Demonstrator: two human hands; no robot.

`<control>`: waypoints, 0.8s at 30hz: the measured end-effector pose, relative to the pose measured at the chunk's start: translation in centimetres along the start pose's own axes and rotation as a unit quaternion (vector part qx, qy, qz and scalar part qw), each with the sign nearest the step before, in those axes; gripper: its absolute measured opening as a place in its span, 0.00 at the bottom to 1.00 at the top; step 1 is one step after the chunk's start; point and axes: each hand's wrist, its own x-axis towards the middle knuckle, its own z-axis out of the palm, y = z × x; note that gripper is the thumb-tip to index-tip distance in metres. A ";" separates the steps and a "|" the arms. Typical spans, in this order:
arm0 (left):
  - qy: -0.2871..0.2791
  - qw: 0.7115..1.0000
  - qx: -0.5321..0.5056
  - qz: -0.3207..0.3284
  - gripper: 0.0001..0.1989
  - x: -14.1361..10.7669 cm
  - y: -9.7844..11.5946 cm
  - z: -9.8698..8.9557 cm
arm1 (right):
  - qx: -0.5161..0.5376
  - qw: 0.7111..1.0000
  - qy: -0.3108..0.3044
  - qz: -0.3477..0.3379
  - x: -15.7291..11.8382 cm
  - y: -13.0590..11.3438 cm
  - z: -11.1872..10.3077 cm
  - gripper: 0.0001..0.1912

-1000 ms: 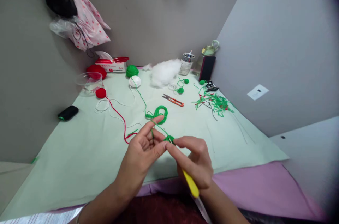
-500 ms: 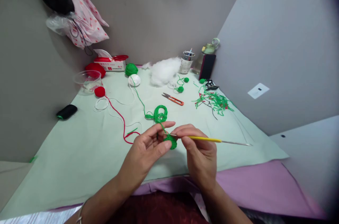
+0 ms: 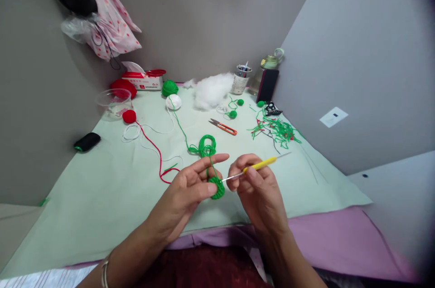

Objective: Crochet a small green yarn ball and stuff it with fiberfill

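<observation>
Between the thumb and fingers of my left hand (image 3: 185,190) is a small round green crochet piece (image 3: 216,189). Its working yarn (image 3: 214,168) passes up by my raised index finger to a loose green coil (image 3: 207,145) on the cloth. My right hand (image 3: 260,188) grips a crochet hook (image 3: 260,165) by its yellow handle, the handle slanting up to the right. The hook's metal tip meets the upper right edge of the green piece; whether it sits inside a stitch is too small to tell.
Orange thread snips (image 3: 222,126) lie beyond my hands, with white stuffing (image 3: 213,91) behind them. Green and red yarn scraps (image 3: 280,131) are heaped at right, near a phone (image 3: 268,85). A red yarn ball (image 3: 129,116) and a clear plastic bowl (image 3: 113,103) stand at left.
The crochet hook has tilted, its rear end swinging up and leftward, as my right hand turned. The green piece has dropped slightly, and more yarn shows stretched above it.
</observation>
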 end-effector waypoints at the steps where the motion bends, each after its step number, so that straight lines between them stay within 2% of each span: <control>1: 0.014 0.999 0.031 0.017 0.26 0.0 -0.2 0.1 | -0.029 1.000 -0.001 -0.011 -0.1 0.1 0.0 0.06; 3: 0.035 0.994 0.090 0.042 0.28 -0.1 -0.4 0.2 | -0.125 0.990 0.002 -0.069 -0.4 0.2 0.0 0.06; 6: 0.037 0.987 0.145 0.054 0.24 -0.3 -0.4 0.0 | -0.219 0.965 -0.005 -0.142 -0.8 0.3 -0.1 0.09; 9: 0.043 0.984 0.165 0.055 0.20 -0.5 -0.1 -0.6 | -0.188 0.974 -0.014 -0.124 -0.6 0.3 -0.1 0.08; 14: 0.067 0.981 0.174 0.044 0.21 -0.4 0.2 -1.1 | -0.089 0.993 0.023 -0.071 0.1 0.0 0.0 0.07; 20: 0.056 0.990 0.121 0.044 0.25 -0.3 0.4 -0.3 | -0.148 0.984 -0.048 -0.089 0.2 0.3 -0.4 0.08; 24: 0.061 0.991 0.114 0.047 0.27 -0.3 0.4 -0.2 | -0.152 0.983 -0.042 -0.089 0.0 0.4 -0.4 0.08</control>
